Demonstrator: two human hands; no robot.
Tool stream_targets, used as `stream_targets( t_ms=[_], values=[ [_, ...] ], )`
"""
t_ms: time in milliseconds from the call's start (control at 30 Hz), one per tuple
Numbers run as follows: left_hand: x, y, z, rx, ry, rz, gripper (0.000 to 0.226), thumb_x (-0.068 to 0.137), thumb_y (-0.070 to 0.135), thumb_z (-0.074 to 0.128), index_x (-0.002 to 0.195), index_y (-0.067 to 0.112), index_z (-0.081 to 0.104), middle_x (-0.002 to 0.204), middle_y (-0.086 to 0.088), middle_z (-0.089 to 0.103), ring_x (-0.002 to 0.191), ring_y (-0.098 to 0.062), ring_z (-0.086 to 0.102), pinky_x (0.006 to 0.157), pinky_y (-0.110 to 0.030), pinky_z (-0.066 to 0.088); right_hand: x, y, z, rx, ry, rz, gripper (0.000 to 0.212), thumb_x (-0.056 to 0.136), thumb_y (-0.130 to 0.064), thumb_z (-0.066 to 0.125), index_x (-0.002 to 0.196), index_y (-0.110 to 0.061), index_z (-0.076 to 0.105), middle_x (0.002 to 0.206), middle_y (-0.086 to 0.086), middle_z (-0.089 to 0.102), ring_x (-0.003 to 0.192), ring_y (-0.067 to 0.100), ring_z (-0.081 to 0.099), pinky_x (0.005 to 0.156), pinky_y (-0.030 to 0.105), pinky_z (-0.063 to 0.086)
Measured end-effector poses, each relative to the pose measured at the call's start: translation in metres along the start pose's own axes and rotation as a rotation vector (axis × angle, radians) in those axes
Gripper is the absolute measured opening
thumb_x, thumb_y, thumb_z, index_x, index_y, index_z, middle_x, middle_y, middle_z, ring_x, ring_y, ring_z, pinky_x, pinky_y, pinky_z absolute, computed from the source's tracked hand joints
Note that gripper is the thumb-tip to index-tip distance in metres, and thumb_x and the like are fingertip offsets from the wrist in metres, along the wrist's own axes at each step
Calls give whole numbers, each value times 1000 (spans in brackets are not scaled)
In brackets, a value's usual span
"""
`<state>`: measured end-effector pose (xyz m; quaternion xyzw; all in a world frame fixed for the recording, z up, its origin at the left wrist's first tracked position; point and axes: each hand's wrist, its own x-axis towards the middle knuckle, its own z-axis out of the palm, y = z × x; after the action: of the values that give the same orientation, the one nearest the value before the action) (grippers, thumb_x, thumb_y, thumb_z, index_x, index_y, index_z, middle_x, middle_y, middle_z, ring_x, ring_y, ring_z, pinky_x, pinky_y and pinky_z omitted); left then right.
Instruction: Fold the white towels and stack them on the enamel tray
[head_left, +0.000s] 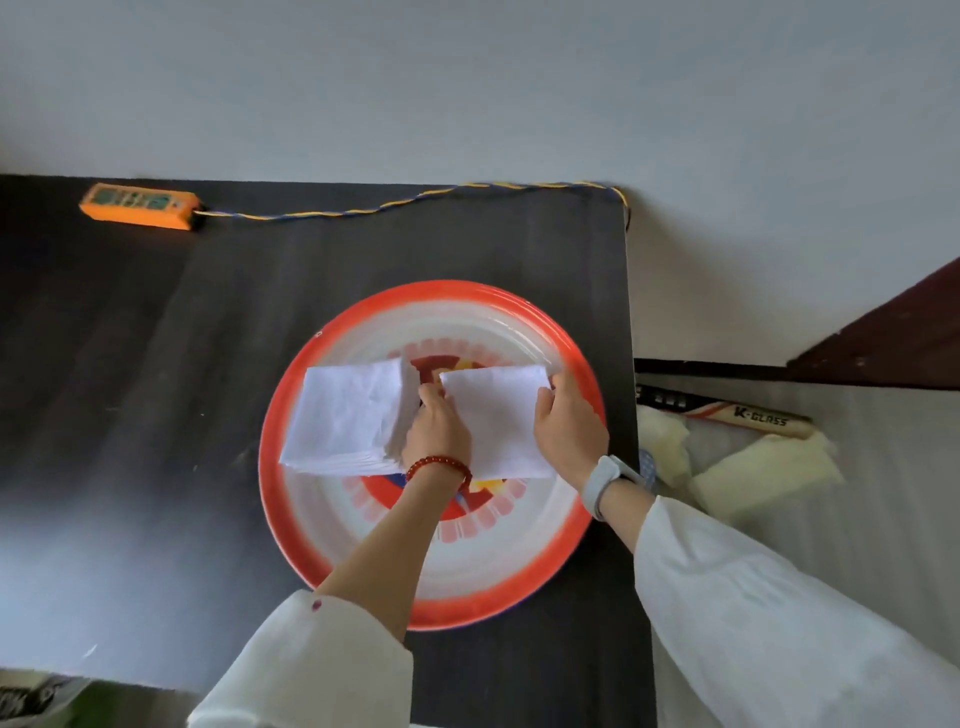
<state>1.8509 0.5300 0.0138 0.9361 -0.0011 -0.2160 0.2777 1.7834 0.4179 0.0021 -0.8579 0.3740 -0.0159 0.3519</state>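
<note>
A round enamel tray with a red rim and a flower pattern lies on the black table. On its left half sits a stack of folded white towels. Beside it, on the right half, lies a single folded white towel. My left hand, with a red bead bracelet, holds this towel's left edge, between it and the stack. My right hand, with a white wristband, grips the towel's right edge, thumb on top.
An orange power strip with a twisted yellow-blue cord lies at the table's back edge. The table's right edge runs just past the tray. On the floor to the right lie pale cloths and a long box.
</note>
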Motion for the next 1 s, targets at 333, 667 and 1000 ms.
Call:
stream_targets(
  t_ms=[333,667,1000],
  values=[
    [27,-13,15,79,1,49,24,100,22,19,110,7,35,90,-15,55,84,-31,56,60,-34,38,14,6,15,-99,0,-14,30,99,-25,35,126,-15,44,107,5,61,79,22,60,63,30,48],
    [11,-25,22,453,30,374,59,83,3,52,138,11,32,142,-15,30,98,-30,52,59,-36,49,-7,9,13,-339,-56,-156,57,98,-26,37,147,-15,10,146,9,33,108,24,56,63,19,42],
    [18,-34,27,891,-220,593,61,101,29,18,142,4,-20,152,-14,-22,140,-30,-20,114,-46,-5,-9,15,30,-735,-231,-352,53,92,-34,32,135,-4,42,141,21,41,131,36,39,101,48,39]
  ],
)
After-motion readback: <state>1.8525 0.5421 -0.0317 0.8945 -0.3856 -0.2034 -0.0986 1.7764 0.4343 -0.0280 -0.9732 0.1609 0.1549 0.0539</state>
